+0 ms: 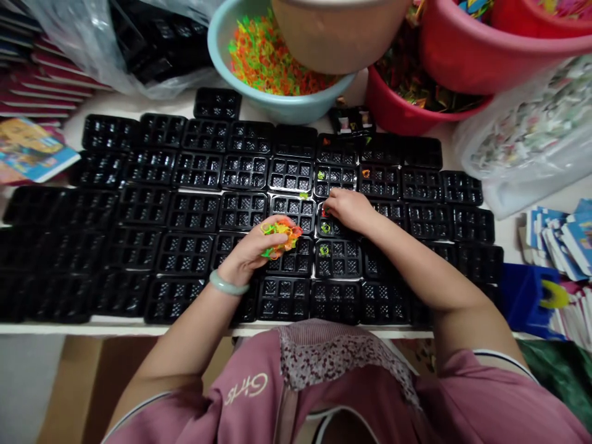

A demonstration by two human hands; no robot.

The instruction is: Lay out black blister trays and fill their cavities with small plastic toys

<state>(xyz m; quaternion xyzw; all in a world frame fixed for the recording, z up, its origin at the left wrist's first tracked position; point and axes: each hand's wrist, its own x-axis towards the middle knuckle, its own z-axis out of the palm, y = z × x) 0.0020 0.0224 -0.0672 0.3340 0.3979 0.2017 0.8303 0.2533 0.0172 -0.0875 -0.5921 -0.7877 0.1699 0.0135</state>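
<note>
A bunch of small coloured plastic rings (280, 235) was clutched in the left hand (252, 253) above the black compartment trays (194, 213). Beyond it, the right hand (348, 208) was pressed fingers-down into one tray, pinching a red piece. Farthest off, a pale blue bowl (222, 49) of rings was set

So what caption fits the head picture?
Left hand holds bright rings; right hand drops them into black trays.
</note>
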